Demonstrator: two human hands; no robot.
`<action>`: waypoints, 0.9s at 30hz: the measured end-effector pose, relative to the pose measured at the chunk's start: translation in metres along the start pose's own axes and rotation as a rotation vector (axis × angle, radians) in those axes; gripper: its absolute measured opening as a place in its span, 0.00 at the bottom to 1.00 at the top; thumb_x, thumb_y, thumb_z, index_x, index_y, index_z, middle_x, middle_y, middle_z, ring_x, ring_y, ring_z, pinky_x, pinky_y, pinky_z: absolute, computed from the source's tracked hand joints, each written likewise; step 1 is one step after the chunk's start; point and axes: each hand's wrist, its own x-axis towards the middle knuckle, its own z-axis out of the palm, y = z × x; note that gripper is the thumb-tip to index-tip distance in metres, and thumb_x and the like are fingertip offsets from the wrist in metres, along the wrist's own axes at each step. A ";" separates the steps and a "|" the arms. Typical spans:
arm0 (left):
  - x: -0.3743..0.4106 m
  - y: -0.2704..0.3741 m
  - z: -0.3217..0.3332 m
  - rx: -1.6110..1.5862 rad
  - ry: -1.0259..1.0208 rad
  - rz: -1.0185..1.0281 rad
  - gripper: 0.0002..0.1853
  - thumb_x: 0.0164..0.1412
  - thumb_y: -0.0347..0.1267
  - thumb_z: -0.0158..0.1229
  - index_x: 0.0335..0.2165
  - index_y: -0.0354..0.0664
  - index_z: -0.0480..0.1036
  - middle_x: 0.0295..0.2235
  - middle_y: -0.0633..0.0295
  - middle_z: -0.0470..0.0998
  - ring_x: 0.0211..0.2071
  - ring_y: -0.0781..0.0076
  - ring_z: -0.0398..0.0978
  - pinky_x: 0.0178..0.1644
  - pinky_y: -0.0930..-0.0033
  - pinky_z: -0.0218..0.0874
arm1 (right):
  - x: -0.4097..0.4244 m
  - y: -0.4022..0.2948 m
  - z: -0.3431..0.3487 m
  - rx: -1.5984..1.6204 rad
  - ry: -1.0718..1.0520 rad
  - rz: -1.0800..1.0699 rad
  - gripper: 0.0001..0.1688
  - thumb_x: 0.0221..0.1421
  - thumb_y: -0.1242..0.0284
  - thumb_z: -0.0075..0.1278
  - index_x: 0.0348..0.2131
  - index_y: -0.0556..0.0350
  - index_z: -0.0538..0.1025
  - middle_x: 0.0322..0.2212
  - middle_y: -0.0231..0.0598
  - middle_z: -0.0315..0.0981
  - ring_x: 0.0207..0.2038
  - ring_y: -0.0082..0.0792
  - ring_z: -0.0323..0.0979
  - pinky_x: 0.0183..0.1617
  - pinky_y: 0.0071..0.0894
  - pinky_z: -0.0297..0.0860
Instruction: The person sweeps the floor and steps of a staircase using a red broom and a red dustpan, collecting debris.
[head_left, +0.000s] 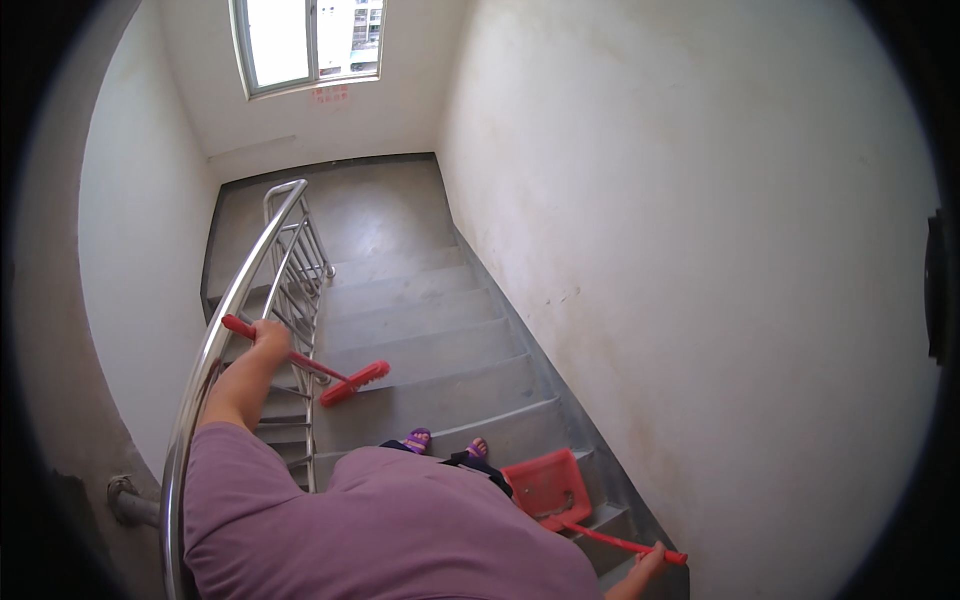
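Note:
My left hand (271, 336) grips the upper part of the handle of a red broom (354, 383), beside the steel railing. The broom's head hangs over the concrete steps to the left of my feet, its bristles turned to the right. Low at the right, my right hand (651, 559) is closed around the end of a long red handle. That handle belongs to a red plastic dustpan (551, 487), which is at the steps just right of my legs and has some dark debris inside.
Concrete stairs (420, 322) lead to a landing (367, 195) under a window (311, 41). A curved stainless steel handrail (238, 281) runs along the left side, and a stained white wall (675, 262) stands at the right. My feet in purple sandals (417, 441) are on the stairs.

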 end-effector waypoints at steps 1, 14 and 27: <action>0.001 0.004 -0.001 -0.029 0.016 0.005 0.16 0.46 0.40 0.54 0.36 0.48 0.73 0.37 0.64 0.74 0.37 0.67 0.73 0.34 0.61 0.64 | 0.005 0.003 -0.001 -0.006 -0.004 -0.003 0.12 0.39 0.68 0.49 0.26 0.51 0.65 0.12 0.31 0.58 0.10 0.22 0.55 0.11 0.19 0.53; -0.035 -0.001 -0.055 0.119 -0.048 0.171 0.16 0.47 0.39 0.53 0.36 0.47 0.73 0.37 0.63 0.74 0.38 0.67 0.72 0.37 0.63 0.64 | 0.014 0.012 -0.008 0.019 0.039 0.067 0.12 0.40 0.67 0.50 0.25 0.51 0.64 0.12 0.30 0.58 0.09 0.21 0.54 0.10 0.17 0.51; -0.016 0.031 0.009 0.150 -0.071 0.266 0.17 0.46 0.39 0.53 0.37 0.48 0.73 0.38 0.62 0.73 0.40 0.64 0.72 0.37 0.58 0.64 | 0.039 0.035 -0.019 0.023 -0.011 0.077 0.13 0.39 0.68 0.49 0.26 0.51 0.64 0.11 0.31 0.56 0.08 0.21 0.53 0.09 0.18 0.50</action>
